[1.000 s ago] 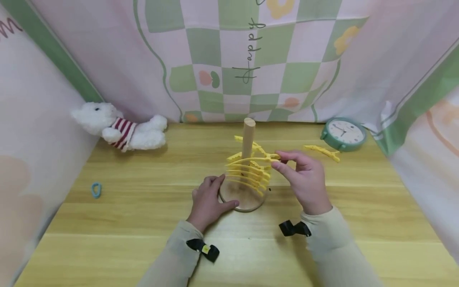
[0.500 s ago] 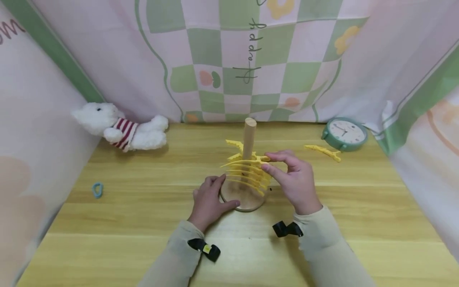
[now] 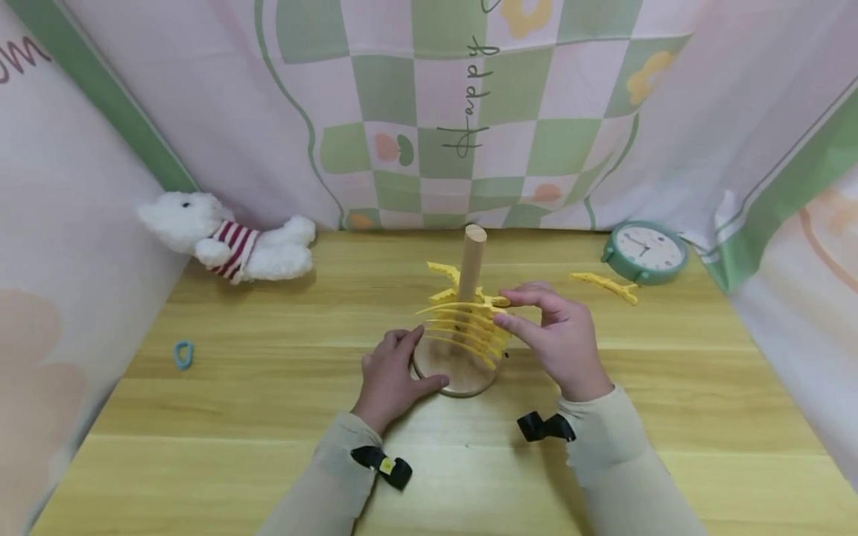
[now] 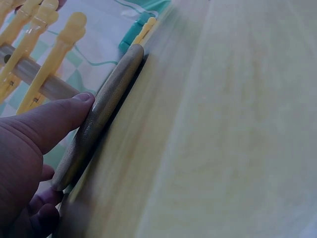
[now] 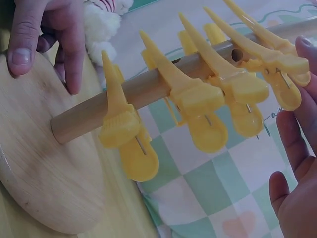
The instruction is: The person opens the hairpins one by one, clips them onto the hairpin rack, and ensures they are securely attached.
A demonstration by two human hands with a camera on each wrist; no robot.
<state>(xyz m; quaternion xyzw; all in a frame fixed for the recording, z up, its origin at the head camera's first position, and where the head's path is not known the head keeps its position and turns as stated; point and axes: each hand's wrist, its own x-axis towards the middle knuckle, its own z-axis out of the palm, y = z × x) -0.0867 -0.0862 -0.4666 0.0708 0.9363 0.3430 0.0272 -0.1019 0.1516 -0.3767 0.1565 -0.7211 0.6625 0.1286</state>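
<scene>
A round wooden base point(image 3: 462, 383) carries an upright wooden post point(image 3: 473, 257). Several yellow alligator hair clips point(image 5: 190, 96) are clamped along the post, jaws pointing mostly left. My left hand point(image 3: 395, 380) holds the base by its rim, thumb point(image 4: 74, 109) on the top face and other fingers at the edge. With thumb and forefinger, my right hand point(image 3: 563, 339) pinches the handle end of the topmost clip point(image 3: 462, 306) in the right-facing row. Its long jaws straddle the post. In the right wrist view this clip point(image 5: 285, 63) sits close beside its neighbour, partly overlapping it.
One loose yellow clip point(image 3: 605, 286) lies on the table at the right, by a green clock point(image 3: 646, 251). A white plush toy point(image 3: 231, 238) lies back left; a small blue ring point(image 3: 183, 355) is nearer on the left. A printed curtain point(image 3: 442, 149) hangs behind.
My right hand has brought the clip leftward onto the post, then shifted slightly right with it. The post leans a little further right. My left hand stays on the base.
</scene>
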